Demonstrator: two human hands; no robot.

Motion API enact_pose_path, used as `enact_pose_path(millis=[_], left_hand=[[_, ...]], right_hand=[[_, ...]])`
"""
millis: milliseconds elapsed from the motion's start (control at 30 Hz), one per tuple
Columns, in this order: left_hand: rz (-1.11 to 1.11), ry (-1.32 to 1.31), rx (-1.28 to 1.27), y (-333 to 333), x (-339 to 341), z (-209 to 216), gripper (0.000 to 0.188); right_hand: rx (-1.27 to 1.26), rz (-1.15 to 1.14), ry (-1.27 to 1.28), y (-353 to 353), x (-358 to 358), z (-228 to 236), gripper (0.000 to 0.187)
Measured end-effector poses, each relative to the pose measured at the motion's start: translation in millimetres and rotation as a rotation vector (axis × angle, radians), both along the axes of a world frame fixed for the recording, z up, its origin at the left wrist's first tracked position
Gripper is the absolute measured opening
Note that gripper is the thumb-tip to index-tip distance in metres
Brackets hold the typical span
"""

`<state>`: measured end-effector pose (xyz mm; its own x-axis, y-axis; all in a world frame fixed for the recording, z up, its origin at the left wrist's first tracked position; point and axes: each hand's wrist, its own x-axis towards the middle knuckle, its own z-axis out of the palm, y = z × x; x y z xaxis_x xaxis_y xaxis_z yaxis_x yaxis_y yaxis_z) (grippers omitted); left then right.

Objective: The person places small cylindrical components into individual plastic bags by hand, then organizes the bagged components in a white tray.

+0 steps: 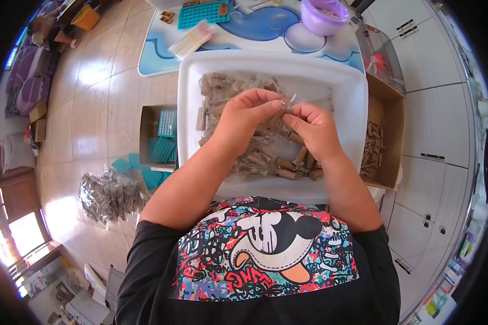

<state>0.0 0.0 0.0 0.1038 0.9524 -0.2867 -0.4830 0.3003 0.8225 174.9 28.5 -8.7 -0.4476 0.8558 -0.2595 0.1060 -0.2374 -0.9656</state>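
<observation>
Both hands meet above a large white plastic tub [347, 86]. My left hand [244, 116] pinches with thumb and forefinger at a thin shiny piece [292, 101], clear or silvery, too small to name. My right hand [315, 127] is closed close beside it, its thumb and fingers pinched at the lower part of the same piece. Under them lie clear plastic bags [255, 160] with brown contents. Several loose brown cylinders [286, 164], like small rolls or tubes, rest at the near right of this heap.
Behind the tub is a blue-and-white table [255, 24] with a teal grid tray [200, 15], clear plastic sleeves [192, 39] and a purple basin [325, 16]. Cardboard boxes flank the tub: one with teal trays [162, 146], one with brown pieces [373, 146]. A filled bag [108, 195] sits on the floor.
</observation>
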Motion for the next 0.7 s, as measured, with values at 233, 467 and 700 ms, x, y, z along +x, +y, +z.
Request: enact_pose_path(millis=[233, 467, 700], left_hand=[[0.073, 0.057, 0.006, -2, 2, 4, 0.013], [-0.016, 0.185, 0.021, -9, 12, 6, 0.021], [-0.085, 0.355, 0.112, -13, 19, -2, 0.019]], right_hand=[[0.219, -0.23, -0.02, -2, -8, 13, 0.011], [0.979, -0.251, -0.201, -3, -13, 12, 0.016], [1.073, -0.223, -0.317, 0, -12, 11, 0.007]])
